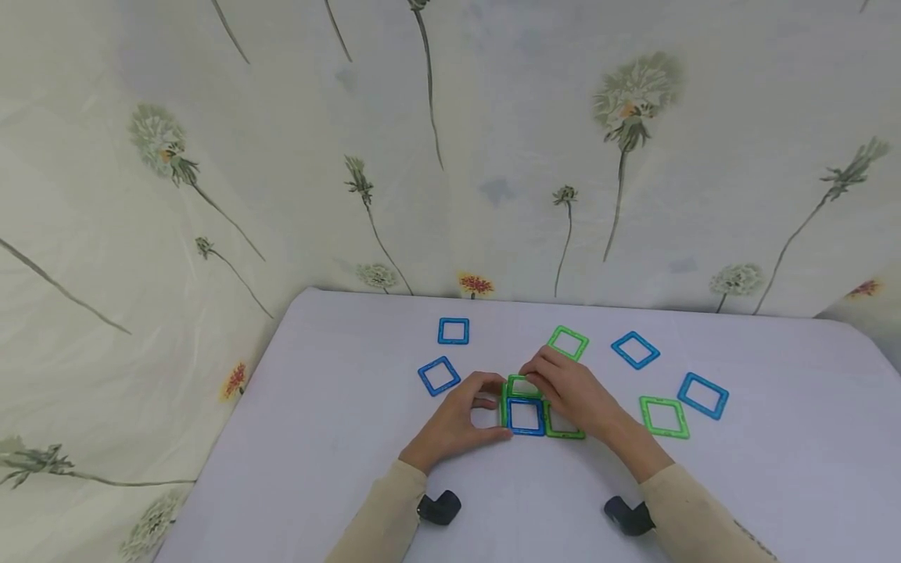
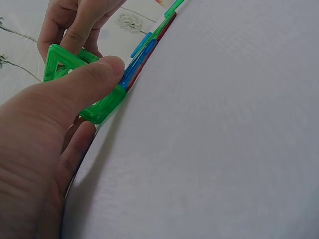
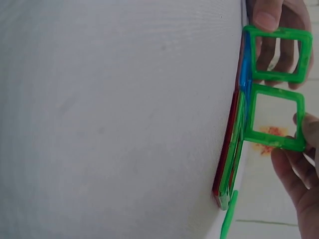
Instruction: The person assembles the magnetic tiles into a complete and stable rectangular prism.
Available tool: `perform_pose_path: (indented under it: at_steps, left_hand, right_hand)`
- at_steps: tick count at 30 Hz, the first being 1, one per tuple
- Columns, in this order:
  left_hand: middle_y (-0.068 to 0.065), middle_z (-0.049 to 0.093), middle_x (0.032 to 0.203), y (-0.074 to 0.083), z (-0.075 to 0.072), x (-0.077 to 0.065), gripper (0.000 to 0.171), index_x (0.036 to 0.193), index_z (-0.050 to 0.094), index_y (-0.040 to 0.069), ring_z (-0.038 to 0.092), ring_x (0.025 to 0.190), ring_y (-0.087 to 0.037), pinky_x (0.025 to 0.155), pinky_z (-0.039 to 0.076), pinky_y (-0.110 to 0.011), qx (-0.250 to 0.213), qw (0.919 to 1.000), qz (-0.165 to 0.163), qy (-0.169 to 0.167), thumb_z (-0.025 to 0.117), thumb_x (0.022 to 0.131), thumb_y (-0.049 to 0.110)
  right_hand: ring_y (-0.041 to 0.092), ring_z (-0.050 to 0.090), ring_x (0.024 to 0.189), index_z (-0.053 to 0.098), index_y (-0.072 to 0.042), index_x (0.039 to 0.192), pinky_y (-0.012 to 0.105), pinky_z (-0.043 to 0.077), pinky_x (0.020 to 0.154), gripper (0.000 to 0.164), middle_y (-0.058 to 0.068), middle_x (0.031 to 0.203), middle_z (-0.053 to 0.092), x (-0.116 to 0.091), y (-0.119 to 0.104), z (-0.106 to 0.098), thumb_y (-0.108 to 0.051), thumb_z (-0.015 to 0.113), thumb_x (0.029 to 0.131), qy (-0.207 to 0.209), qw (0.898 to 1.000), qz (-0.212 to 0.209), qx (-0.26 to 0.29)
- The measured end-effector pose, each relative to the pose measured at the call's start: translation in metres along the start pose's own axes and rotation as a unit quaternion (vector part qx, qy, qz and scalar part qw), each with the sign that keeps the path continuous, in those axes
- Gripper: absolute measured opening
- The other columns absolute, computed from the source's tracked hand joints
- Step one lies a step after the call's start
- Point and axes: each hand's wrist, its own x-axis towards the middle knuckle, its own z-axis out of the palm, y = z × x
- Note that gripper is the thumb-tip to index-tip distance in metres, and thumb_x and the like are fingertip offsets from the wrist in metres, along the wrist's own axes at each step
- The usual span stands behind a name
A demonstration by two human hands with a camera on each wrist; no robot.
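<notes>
On the white table a blue square frame tile [image 1: 526, 432] lies flat. A green square tile [image 1: 504, 405] stands along its left side, and a second green tile [image 1: 523, 378] stands along its back edge. My left hand [image 1: 461, 418] pinches the left standing tile, thumb in front and fingers behind, as the left wrist view shows. With fingertips at its far edge, my right hand [image 1: 573, 391] pinches the back green tile [image 3: 276, 142]. Another green tile [image 1: 565, 435] lies flat against the blue one's right side, partly covered by my right hand. A dark red edge [image 3: 227, 149] shows beneath the flat tiles.
Two loose blue tiles [image 1: 454, 342] lie at the left. A green tile [image 1: 573, 333] lies behind my right hand. Two blue tiles [image 1: 698, 407] and a green tile [image 1: 669, 435] lie further right. Flower-printed cloth [image 1: 493, 234] hangs behind the table's far edge.
</notes>
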Motion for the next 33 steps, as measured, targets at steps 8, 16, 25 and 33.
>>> perform_pose_path:
  at_steps: [8, 16, 25, 33]
  left_hand:
    - [0.008, 0.052, 0.128, -0.002, 0.001, 0.001, 0.071, 0.133, 0.039, 0.027, 0.052, 0.116, -0.003, 0.094, 0.048, -0.014, 0.0, 1.0, 0.004, 0.001, 0.08, 0.074, 0.027]
    - [0.008, 0.052, 0.129, -0.001, 0.0, 0.001, 0.071, 0.133, 0.04, 0.028, 0.053, 0.116, -0.004, 0.094, 0.048, -0.015, -0.01, 0.9999, -0.008, -0.001, 0.08, 0.074, 0.025]
    - [0.005, 0.051, 0.129, -0.001, -0.001, 0.003, 0.077, 0.14, 0.038, 0.023, 0.053, 0.118, -0.004, 0.095, 0.048, -0.016, -0.008, 0.9999, 0.013, -0.004, 0.079, 0.075, 0.022]
    - [0.005, 0.051, 0.129, 0.001, -0.002, -0.001, 0.07, 0.137, 0.042, 0.024, 0.053, 0.119, -0.004, 0.096, 0.047, -0.016, 0.0, 0.9995, 0.029, -0.009, 0.078, 0.077, 0.022]
  right_hand:
    - [0.002, 0.056, 0.086, 0.065, -0.018, 0.103, 0.024, 0.055, 0.076, 0.015, -0.009, 0.096, 0.056, -0.002, 0.001, 0.003, -0.011, 0.062, 0.09, 0.009, 1.0, -0.006, 0.001]
    - [0.003, 0.057, 0.086, 0.065, -0.018, 0.102, 0.024, 0.055, 0.075, 0.015, -0.009, 0.095, 0.056, -0.002, 0.005, 0.007, -0.01, 0.063, 0.09, 0.019, 1.0, -0.014, 0.017]
    - [0.0, 0.054, 0.08, 0.067, -0.019, 0.1, 0.019, 0.052, 0.069, 0.013, -0.011, 0.093, 0.057, -0.006, 0.002, 0.007, -0.013, 0.063, 0.09, 0.028, 0.998, 0.018, 0.06]
    - [0.004, 0.058, 0.084, 0.069, -0.019, 0.1, 0.025, 0.057, 0.075, 0.012, -0.01, 0.092, 0.057, -0.012, -0.007, 0.005, -0.018, 0.062, 0.091, 0.014, 0.989, 0.087, 0.115]
